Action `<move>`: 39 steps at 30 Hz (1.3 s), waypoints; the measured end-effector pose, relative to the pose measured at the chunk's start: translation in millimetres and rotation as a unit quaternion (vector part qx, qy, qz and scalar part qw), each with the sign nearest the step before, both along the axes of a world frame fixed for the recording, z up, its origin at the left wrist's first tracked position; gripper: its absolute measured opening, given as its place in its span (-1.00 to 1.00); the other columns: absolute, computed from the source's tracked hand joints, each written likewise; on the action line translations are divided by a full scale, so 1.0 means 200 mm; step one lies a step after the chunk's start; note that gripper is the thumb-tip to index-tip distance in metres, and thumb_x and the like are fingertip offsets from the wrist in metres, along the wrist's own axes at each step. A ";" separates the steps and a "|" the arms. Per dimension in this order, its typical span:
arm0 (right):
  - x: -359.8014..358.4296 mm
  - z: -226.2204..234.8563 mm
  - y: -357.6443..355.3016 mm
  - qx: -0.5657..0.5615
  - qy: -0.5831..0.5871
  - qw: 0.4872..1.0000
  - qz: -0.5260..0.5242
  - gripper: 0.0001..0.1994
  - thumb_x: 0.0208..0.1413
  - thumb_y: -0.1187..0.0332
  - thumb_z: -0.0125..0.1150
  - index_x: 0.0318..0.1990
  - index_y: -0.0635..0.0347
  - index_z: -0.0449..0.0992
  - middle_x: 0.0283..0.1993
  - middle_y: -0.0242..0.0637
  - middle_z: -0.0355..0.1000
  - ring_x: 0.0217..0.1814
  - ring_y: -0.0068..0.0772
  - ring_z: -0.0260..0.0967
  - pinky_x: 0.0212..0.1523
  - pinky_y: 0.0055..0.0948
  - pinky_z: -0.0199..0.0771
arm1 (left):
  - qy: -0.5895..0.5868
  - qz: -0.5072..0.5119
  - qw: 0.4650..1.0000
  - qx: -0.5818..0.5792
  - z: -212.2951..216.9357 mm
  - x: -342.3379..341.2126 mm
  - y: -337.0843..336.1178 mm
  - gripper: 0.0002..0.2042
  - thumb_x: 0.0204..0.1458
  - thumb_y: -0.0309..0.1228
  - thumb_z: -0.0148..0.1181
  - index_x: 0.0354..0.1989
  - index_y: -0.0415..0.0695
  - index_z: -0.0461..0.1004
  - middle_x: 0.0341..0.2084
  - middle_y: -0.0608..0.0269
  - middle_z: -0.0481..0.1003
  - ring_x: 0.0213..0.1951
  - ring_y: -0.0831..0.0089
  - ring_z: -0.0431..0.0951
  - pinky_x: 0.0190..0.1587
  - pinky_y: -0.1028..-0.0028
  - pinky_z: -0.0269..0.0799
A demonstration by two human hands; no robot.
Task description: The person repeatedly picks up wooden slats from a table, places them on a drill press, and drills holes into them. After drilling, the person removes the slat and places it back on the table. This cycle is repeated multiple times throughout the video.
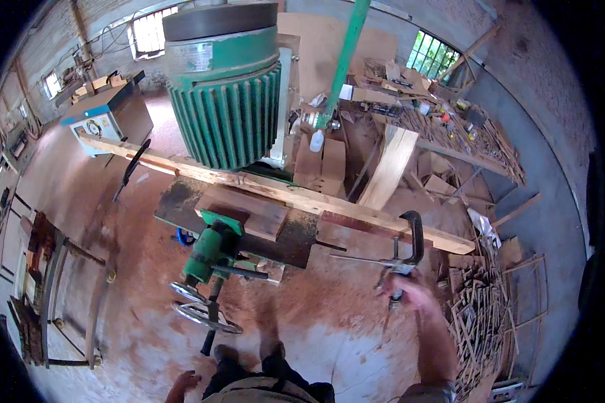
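At the right, my right hand (415,293) is closed around the lower screw end of a black C-shaped clamp (418,235). The clamp's jaw reaches over the right part of a long wooden beam (302,195), and a thin metal rod sticks out leftward near the hand. My left hand (185,381) hangs low beside my legs, fingers loosely apart and touching nothing. The beam lies across a large green machine with a ribbed motor (225,107). A shorter board (242,211) rests in front of it on the dark machine table. A second dark clamp (132,168) grips the beam's left part.
Below the table, a green vise-like fixture with handwheels (207,316) stands close to my feet. A slatted pile of wood strips (480,322) lies at the right. Behind are a cluttered bench (444,124) and a leaning plank (390,168). A wooden frame (57,295) stands left.
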State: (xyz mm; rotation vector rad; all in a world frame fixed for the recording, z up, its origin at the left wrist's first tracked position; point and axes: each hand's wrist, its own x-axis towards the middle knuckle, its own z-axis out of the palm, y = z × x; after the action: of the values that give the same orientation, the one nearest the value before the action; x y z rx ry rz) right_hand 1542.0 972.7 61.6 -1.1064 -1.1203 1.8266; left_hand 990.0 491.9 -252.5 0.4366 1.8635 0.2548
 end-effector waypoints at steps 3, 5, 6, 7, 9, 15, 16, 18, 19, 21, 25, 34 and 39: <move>-0.27 0.10 0.05 -0.092 -0.044 0.994 0.047 -0.68 0.11 0.35 0.26 0.01 0.22 0.44 -0.31 -0.31 0.48 -0.36 -0.39 0.47 -0.41 -0.32 0.58 | -0.010 0.065 0.998 0.020 -0.06 0.02 -0.04 -0.48 -0.02 -0.21 0.24 0.06 -0.28 0.36 -0.34 0.04 0.57 -0.33 0.31 0.58 -0.29 0.39 0.52; -0.44 0.16 0.12 -0.036 -0.090 0.993 0.064 -0.73 0.16 0.30 0.22 -0.05 0.21 0.46 -0.31 -0.31 0.47 -0.42 -0.46 0.46 -0.52 -0.39 0.50 | -0.011 0.088 0.995 0.038 -0.10 0.02 -0.08 -0.51 -0.02 -0.19 0.25 0.01 -0.27 0.41 -0.38 0.06 0.57 -0.37 0.33 0.58 -0.32 0.40 0.52; -0.53 0.19 0.16 0.006 -0.094 0.992 0.087 -0.75 0.18 0.27 0.19 -0.08 0.21 0.48 -0.31 -0.31 0.47 -0.45 -0.49 0.45 -0.58 -0.43 0.46 | -0.003 0.073 0.994 0.083 -0.12 0.03 -0.11 -0.52 -0.03 -0.17 0.25 -0.02 -0.27 0.43 -0.39 0.07 0.57 -0.39 0.35 0.58 -0.34 0.41 0.52; -0.63 0.22 0.20 0.060 -0.144 0.984 0.092 -0.76 0.19 0.22 0.18 -0.16 0.22 0.49 -0.38 -0.30 0.47 -0.54 -0.50 0.42 -0.62 -0.44 0.41 | -0.013 0.111 0.992 0.058 -0.13 0.03 -0.14 -0.53 -0.03 -0.16 0.26 -0.04 -0.26 0.46 -0.41 0.08 0.57 -0.40 0.36 0.58 -0.35 0.41 0.52; -0.82 0.28 0.27 0.155 -0.243 0.950 0.124 -0.71 0.18 0.15 0.16 -0.28 0.25 0.51 -0.54 -0.27 0.44 -0.69 -0.50 0.35 -0.69 -0.43 0.34 | -0.006 0.118 0.992 0.046 -0.17 0.05 -0.20 -0.55 -0.04 -0.14 0.26 -0.09 -0.25 0.51 -0.45 0.09 0.58 -0.44 0.38 0.58 -0.38 0.42 0.53; -1.17 0.40 0.40 0.199 -0.333 0.908 0.158 -0.65 0.14 0.12 0.17 -0.46 0.27 0.44 -0.70 -0.35 0.30 -0.77 -0.51 0.23 -0.74 -0.45 0.25 | -0.050 0.255 0.965 0.027 -0.24 0.16 -0.44 -0.45 -0.06 -0.22 0.27 0.07 -0.34 0.39 -0.42 0.08 0.58 -0.52 0.40 0.55 -0.49 0.41 0.48; -1.15 0.42 0.41 0.210 -0.345 0.904 0.141 -0.65 0.14 0.14 0.17 -0.47 0.28 0.42 -0.71 -0.36 0.27 -0.77 -0.51 0.22 -0.74 -0.44 0.24 | -0.050 0.212 0.974 0.064 -0.24 0.15 -0.47 -0.35 -0.06 -0.25 0.27 0.17 -0.39 0.28 -0.39 0.06 0.58 -0.50 0.39 0.56 -0.47 0.39 0.50; -1.04 0.44 0.44 0.209 -0.442 0.861 0.143 -0.67 0.14 0.16 0.18 -0.47 0.27 0.41 -0.70 -0.37 0.27 -0.77 -0.51 0.22 -0.75 -0.43 0.23 | -0.051 0.186 0.980 0.050 -0.26 0.16 -0.49 -0.37 -0.03 -0.24 0.26 0.18 -0.36 0.28 -0.36 0.07 0.58 -0.49 0.38 0.56 -0.46 0.38 0.50; -0.96 0.45 0.46 0.204 -0.480 0.839 0.154 -0.67 0.14 0.17 0.18 -0.48 0.27 0.41 -0.69 -0.37 0.27 -0.77 -0.52 0.21 -0.76 -0.43 0.23 | -0.053 0.180 0.981 0.046 -0.27 0.17 -0.49 -0.38 -0.02 -0.23 0.25 0.18 -0.35 0.28 -0.35 0.08 0.58 -0.48 0.37 0.56 -0.46 0.37 0.50; -0.82 0.44 0.45 0.199 -0.431 0.873 0.115 -0.68 0.13 0.15 0.20 -0.47 0.26 0.44 -0.66 -0.37 0.31 -0.73 -0.50 0.26 -0.72 -0.41 0.26 | -0.060 0.175 0.982 0.047 -0.27 0.17 -0.46 -0.39 0.00 -0.22 0.24 0.19 -0.32 0.27 -0.33 0.09 0.57 -0.47 0.36 0.56 -0.45 0.36 0.50; -0.47 0.43 0.34 0.122 -0.447 0.882 0.091 -0.65 0.09 0.08 0.26 -0.40 0.23 0.48 -0.62 -0.39 0.35 -0.66 -0.52 0.31 -0.61 -0.44 0.33 | -0.074 0.161 0.982 0.059 -0.26 0.15 -0.34 -0.42 0.04 -0.20 0.21 0.20 -0.27 0.27 -0.29 0.11 0.57 -0.44 0.33 0.57 -0.44 0.33 0.50; 0.31 0.13 0.10 0.082 -0.438 0.895 0.029 -0.56 -0.05 0.16 0.39 -0.05 0.23 0.54 -0.35 -0.37 0.51 -0.39 -0.54 0.44 -0.31 -0.47 0.47 | -0.131 0.137 0.974 0.122 -0.23 -0.07 -0.16 -0.48 0.14 -0.16 0.14 0.22 -0.15 0.27 -0.19 0.15 0.55 -0.37 0.27 0.57 -0.41 0.27 0.51; 0.41 -0.07 0.10 0.083 -0.437 0.895 0.019 -0.38 -0.07 0.06 0.38 0.13 0.21 0.43 -0.06 -0.18 0.52 -0.04 -0.40 0.42 -0.03 -0.37 0.43 | -0.102 0.121 0.980 0.118 -0.18 -0.12 -0.18 -0.47 0.15 -0.18 0.17 0.25 -0.11 0.24 -0.09 0.13 0.52 -0.32 0.20 0.58 -0.41 0.25 0.54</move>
State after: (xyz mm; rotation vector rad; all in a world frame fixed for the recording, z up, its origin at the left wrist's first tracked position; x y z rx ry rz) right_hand 1624.4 992.0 46.9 -1.8803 -1.7542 1.1969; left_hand 965.1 456.6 -287.7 0.3303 1.6889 0.6656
